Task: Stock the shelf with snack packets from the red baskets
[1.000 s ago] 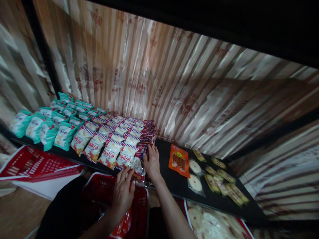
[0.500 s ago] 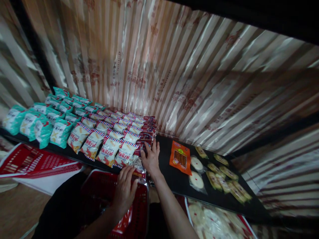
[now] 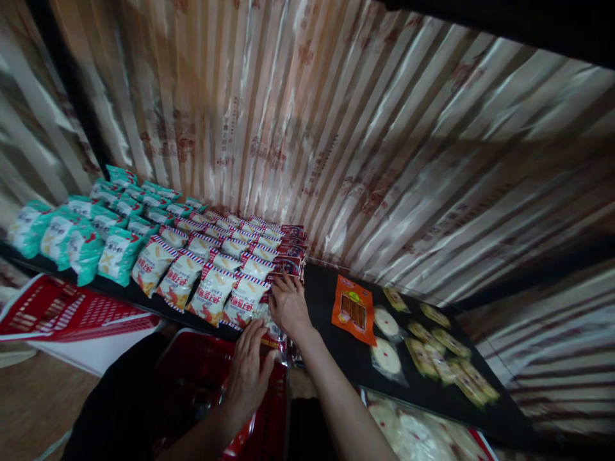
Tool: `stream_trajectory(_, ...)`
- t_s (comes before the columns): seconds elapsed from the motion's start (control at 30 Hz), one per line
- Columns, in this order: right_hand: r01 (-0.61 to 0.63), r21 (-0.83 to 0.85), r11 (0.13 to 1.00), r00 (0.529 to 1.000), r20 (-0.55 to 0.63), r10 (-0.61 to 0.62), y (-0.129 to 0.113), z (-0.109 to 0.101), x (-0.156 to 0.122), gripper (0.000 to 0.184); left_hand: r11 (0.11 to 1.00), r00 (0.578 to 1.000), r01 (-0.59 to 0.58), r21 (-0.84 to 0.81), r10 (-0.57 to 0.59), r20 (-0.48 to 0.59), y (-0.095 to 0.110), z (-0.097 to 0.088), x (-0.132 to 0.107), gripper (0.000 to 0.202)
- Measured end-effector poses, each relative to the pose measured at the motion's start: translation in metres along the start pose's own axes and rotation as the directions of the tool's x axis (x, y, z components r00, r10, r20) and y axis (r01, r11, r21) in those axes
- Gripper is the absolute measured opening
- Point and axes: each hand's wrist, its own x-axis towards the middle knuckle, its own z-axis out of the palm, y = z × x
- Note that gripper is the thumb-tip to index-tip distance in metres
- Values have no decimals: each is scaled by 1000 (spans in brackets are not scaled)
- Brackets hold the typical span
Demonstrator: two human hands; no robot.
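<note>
A black shelf (image 3: 336,352) carries rows of snack packets. My right hand (image 3: 288,304) rests on the dark red packets (image 3: 287,262) at the right end of the rows, fingers bent over them. My left hand (image 3: 250,371) is lower, at the shelf's front edge, fingers pressing a clear packet (image 3: 271,330) that sticks out over a red basket (image 3: 216,384). White-and-red packets (image 3: 211,288) lie just left of both hands.
Teal packets (image 3: 77,237) fill the shelf's left end. An orange packet (image 3: 354,308), round white packets (image 3: 385,339) and yellowish packets (image 3: 446,358) lie to the right. A second red basket (image 3: 57,314) sits lower left. Striped foil backs the shelf.
My right hand has curled its fingers down onto the dark red packets. My left hand has shifted slightly right against the clear packet. The view has drifted a little.
</note>
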Motion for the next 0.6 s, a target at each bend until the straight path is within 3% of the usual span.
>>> stream_trajectory(0.17, 42, 44, 998, 999, -23, -41, 5, 5, -1, 28, 1000, 1000, 18, 13, -18, 20, 0, 0, 0, 35)
stream_trajectory(0.33, 75, 151, 986, 981, -188, -46, 8, 3, -11, 26, 999, 1000, -14, 32, 13, 16, 1, -1, -2, 38)
stream_trajectory(0.5, 57, 266, 962, 900, -431, 66, -2, -3, -45, 28, 999, 999, -35, 34, 34, 8, 5, -14, -5, 38)
stream_trajectory(0.6, 85, 342, 936, 861, -498, 103, -17, -4, -78, 27, 999, 999, -36, 20, 37, -22, 7, -25, -16, 35)
